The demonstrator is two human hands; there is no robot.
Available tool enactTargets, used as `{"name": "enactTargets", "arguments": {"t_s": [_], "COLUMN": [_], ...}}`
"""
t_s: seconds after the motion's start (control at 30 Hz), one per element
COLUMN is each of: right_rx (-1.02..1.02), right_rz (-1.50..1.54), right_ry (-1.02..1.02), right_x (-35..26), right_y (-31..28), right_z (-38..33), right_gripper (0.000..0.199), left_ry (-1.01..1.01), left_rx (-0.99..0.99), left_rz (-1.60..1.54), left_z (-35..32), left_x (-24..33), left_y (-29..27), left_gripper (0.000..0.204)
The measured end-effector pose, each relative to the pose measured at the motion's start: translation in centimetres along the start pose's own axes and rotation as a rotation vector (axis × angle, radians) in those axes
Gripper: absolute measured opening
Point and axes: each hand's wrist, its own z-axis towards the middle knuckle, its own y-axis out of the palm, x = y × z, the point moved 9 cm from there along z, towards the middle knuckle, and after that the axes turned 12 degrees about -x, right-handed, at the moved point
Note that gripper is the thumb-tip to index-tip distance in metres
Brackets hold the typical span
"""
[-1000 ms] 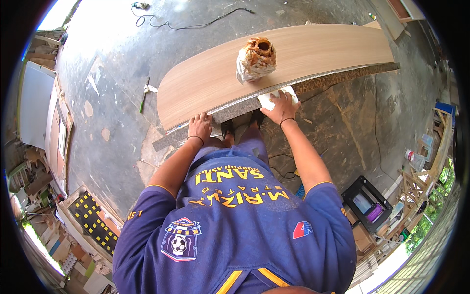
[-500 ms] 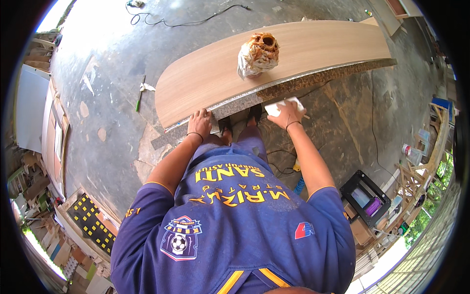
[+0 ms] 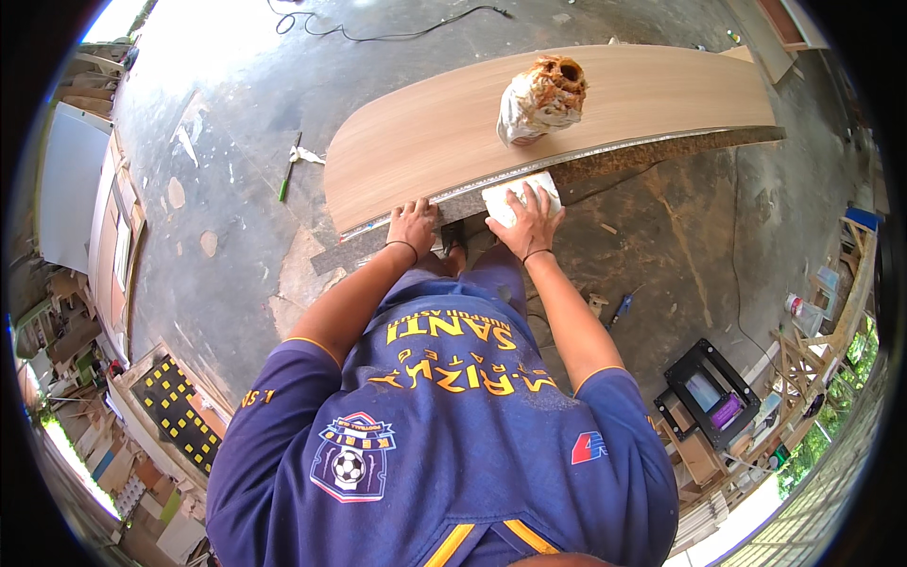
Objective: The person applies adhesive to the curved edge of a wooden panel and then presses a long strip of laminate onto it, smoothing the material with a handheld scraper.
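Note:
A long wood-grain board with a rounded left end lies in front of me. Along its near edge runs a dark speckled strip, its left end sticking out below the board. My left hand is closed over this edge, fingertips on the board's top and thumb side hidden. Right of it, my right hand grips a white block, pressing it against the strip's face. On the board stands a can-like container, wrapped in white and crusted with brown glue-like residue around its opening.
A green-handled tool lies on the concrete floor at left. A black cable curls beyond the board. Near my right side stand a black frame and a wooden rack. Panels lean at far left.
My right hand has brought the white block leftward, from beside the board to its near edge. The left hand stays on the edge. The whole view has shifted slightly.

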Motion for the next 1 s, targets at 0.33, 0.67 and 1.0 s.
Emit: {"name": "enactTargets", "arguments": {"t_s": [0.33,0.67,1.0], "right_rx": [-0.063,-0.183,-0.297], "right_rz": [-0.017,-0.068,-0.135], "right_ry": [0.068,0.108,0.154], "right_x": [0.4,-1.1,-0.7], "right_y": [1.4,-0.8,-0.5], "right_z": [-0.3,1.9,0.8], "right_gripper": [0.064,0.065,0.066], "left_ry": [0.012,0.017,-0.013], "left_rx": [-0.07,-0.036,-0.073], "left_rz": [0.015,0.035,0.017], "left_z": [0.2,0.4,0.4], "left_x": [0.2,0.2,0.1], "left_y": [-0.4,0.0,0.0], "left_gripper": [0.059,0.061,0.064]}}
